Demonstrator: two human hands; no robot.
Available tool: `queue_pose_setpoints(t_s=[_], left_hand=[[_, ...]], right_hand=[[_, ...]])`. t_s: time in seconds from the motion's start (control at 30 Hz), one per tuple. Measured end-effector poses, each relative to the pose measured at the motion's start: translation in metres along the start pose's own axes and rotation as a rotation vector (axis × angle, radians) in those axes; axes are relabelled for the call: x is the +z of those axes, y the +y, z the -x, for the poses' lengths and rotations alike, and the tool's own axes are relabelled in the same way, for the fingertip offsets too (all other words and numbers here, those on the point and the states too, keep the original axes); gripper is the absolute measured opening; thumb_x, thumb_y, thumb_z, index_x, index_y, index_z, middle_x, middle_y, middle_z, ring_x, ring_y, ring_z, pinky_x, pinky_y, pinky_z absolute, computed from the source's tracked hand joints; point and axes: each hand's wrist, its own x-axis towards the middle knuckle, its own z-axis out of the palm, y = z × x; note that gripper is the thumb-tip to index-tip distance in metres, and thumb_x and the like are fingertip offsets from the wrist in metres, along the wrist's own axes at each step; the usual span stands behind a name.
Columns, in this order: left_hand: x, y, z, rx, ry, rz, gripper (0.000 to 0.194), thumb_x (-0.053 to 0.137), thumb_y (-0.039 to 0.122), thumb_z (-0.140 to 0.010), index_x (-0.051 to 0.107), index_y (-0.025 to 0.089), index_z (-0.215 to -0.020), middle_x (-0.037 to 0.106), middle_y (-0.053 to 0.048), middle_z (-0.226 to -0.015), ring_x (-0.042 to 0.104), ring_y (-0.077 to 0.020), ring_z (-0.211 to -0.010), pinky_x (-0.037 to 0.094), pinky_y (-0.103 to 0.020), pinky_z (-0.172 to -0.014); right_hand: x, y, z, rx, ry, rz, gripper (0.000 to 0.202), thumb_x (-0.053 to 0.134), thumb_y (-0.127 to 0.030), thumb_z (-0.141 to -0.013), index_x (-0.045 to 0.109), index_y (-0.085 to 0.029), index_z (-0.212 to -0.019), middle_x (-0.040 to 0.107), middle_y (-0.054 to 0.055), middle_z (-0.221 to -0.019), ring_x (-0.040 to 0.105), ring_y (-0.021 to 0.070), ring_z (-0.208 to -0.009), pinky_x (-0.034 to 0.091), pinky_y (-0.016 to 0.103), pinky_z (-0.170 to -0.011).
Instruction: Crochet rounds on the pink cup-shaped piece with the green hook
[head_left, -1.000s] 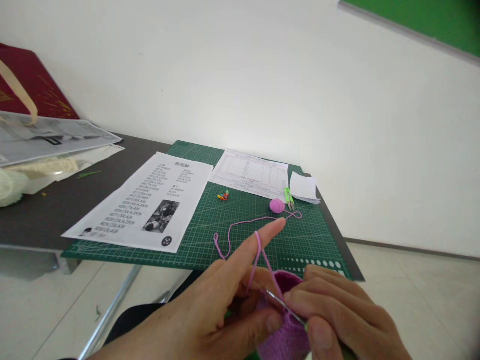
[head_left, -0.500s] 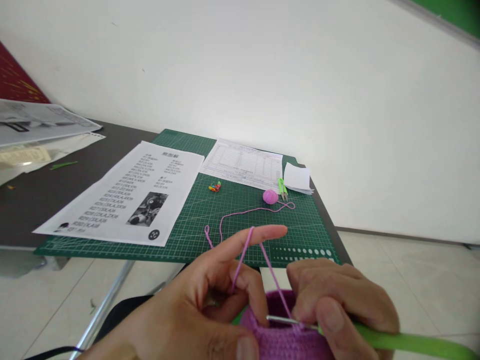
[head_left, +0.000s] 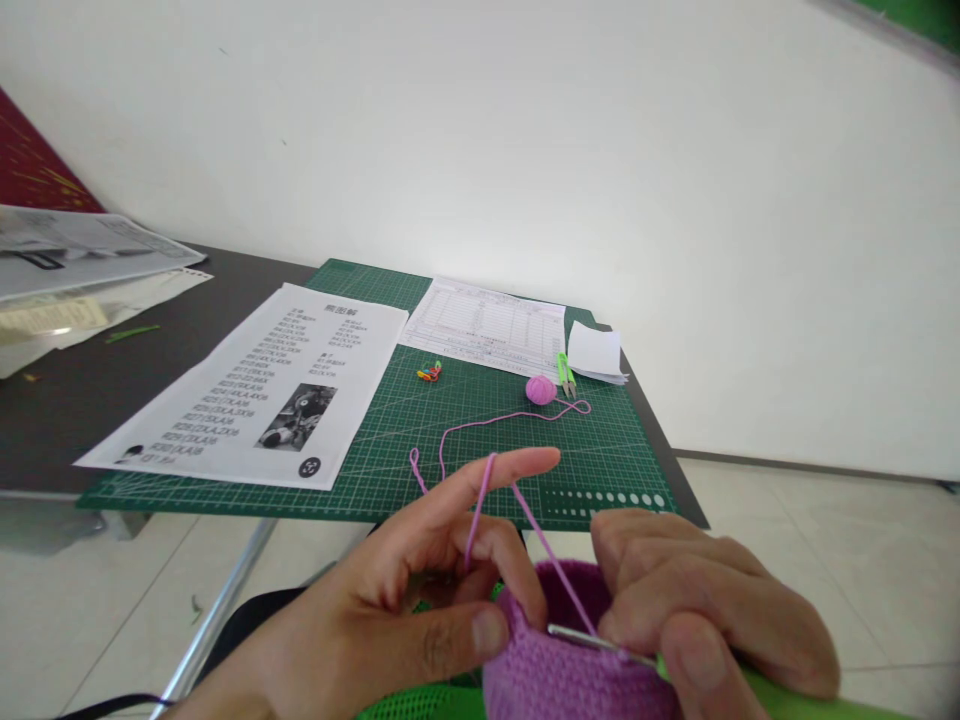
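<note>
Hook lies almost level along the near rim of the purple piece, its bare tip just beside the left middle finger. A second ago it slanted more steeply across the work; half a second ago it already lay about as flat as this. The left thumb, low at the edge of view then, now shows plainly against the piece's outer wall.

The left hand is half curled, pinching the rim between thumb and middle finger, its index stretched out with the yarn looped over it. From there the strand drops taut to the hook, close by the right fingertips. The right hand is closed around the hook's green handle, fingers bunched over the piece's far right side. So the piece sits low between the two hands, mouth upward. To me the change is a small one, a settling of grip and angle partway through a stitch; whether the tip has caught a loop I can't tell.

Beyond the hands, on the mat, the ball and snips rest as they did, the sheet off to the left hand's side. Green mesh shows beneath the left palm.
</note>
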Motion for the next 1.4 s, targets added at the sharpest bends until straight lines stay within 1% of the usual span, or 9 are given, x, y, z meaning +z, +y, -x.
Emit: queue_pose_setpoints(t_s=[0.27,0.43,0.53,0.7,0.83,1.0,1.17,1.3,1.4], left_hand=[[0.004,-0.003,-0.003,-0.038,0.047,0.003,0.065,0.068,0.034,-0.093,0.037,0.047,-0.149,0.056,0.001,-0.086,0.031,-0.0107,-0.060,0.027,-0.026,-0.054],[0.007,0.001,-0.006,-0.042,0.059,-0.056,0.057,0.066,0.035,-0.095,0.042,0.048,-0.146,0.055,0.002,-0.086,0.039,-0.0116,-0.068,0.031,-0.024,-0.058],[0.012,0.002,-0.009,-0.025,0.084,-0.068,0.055,0.066,0.030,-0.096,0.045,0.049,-0.143,0.054,0.003,-0.085,0.042,-0.0106,-0.070,0.032,-0.021,-0.060],[0.025,0.000,-0.008,0.003,0.195,-0.130,0.061,0.067,0.024,-0.095,0.044,0.055,-0.141,0.061,0.004,-0.090,0.046,-0.0098,-0.072,0.038,-0.018,-0.063],[0.032,0.001,-0.009,0.020,0.220,-0.203,0.075,0.068,0.015,-0.092,0.038,0.061,-0.143,0.063,0.006,-0.090,0.049,-0.0079,-0.069,0.044,-0.013,-0.064],[0.037,0.004,-0.014,0.013,0.292,-0.040,0.078,0.072,0.010,-0.088,0.044,0.062,-0.140,0.066,0.007,-0.089,0.060,-0.0072,-0.078,0.051,-0.013,-0.079],[0.037,0.009,-0.015,-0.049,0.248,0.095,0.101,0.077,0.003,-0.082,0.030,0.068,-0.144,0.065,0.010,-0.086,0.037,-0.0027,-0.056,0.039,-0.006,-0.058],[0.037,0.009,-0.017,-0.026,0.235,0.139,0.084,0.072,0.012,-0.089,0.034,0.063,-0.145,0.063,0.008,-0.083,0.024,-0.0029,-0.051,0.028,-0.007,-0.048],[0.038,0.008,-0.019,-0.037,0.263,0.170,0.079,0.072,0.016,-0.090,0.037,0.059,-0.146,0.063,0.005,-0.086,0.032,-0.0026,-0.055,0.033,-0.008,-0.053]], right_hand=[[-0.004,0.002,-0.002,-0.060,-0.056,-0.016,0.037,0.042,-0.028,-0.101,0.056,-0.019,-0.067,0.041,-0.004,-0.048,0.034,0.0117,-0.043,0.028,0.031,-0.045],[-0.011,-0.002,-0.003,-0.065,-0.061,0.189,0.037,0.046,-0.031,-0.101,0.055,-0.021,-0.067,0.052,-0.003,-0.053,0.049,0.0126,-0.048,0.045,0.032,-0.054],[-0.019,-0.006,-0.005,-0.078,-0.106,0.272,0.034,0.046,-0.029,-0.101,0.055,-0.022,-0.069,0.055,-0.002,-0.054,0.053,0.0128,-0.049,0.050,0.032,-0.056],[-0.030,-0.007,-0.015,-0.140,-0.293,0.230,0.021,0.049,-0.013,-0.091,0.054,-0.020,-0.072,0.053,-0.003,-0.053,0.049,0.0106,-0.045,0.046,0.029,-0.048],[-0.030,-0.011,-0.022,-0.105,-0.331,0.295,0.022,0.048,-0.011,-0.091,0.055,-0.021,-0.072,0.057,-0.003,-0.055,0.054,0.0113,-0.049,0.046,0.029,-0.050],[-0.028,-0.015,-0.027,-0.094,-0.367,0.320,0.023,0.052,-0.013,-0.091,0.057,-0.018,-0.069,0.054,-0.003,-0.053,0.045,0.0086,-0.045,0.037,0.024,-0.041],[-0.034,-0.014,-0.026,-0.055,-0.316,0.312,0.032,0.050,-0.026,-0.102,0.062,-0.017,-0.074,0.059,-0.004,-0.060,0.055,0.0052,-0.051,0.043,0.016,-0.043],[-0.037,-0.017,-0.029,-0.052,-0.323,0.286,0.043,0.046,-0.035,-0.104,0.060,-0.016,-0.068,0.056,-0.005,-0.056,0.050,0.0038,-0.045,0.042,0.015,-0.041],[-0.038,-0.024,-0.032,-0.038,-0.350,0.269,0.046,0.046,-0.029,-0.103,0.061,-0.013,-0.062,0.055,-0.001,-0.051,0.047,0.0052,-0.041,0.039,0.018,-0.037]])
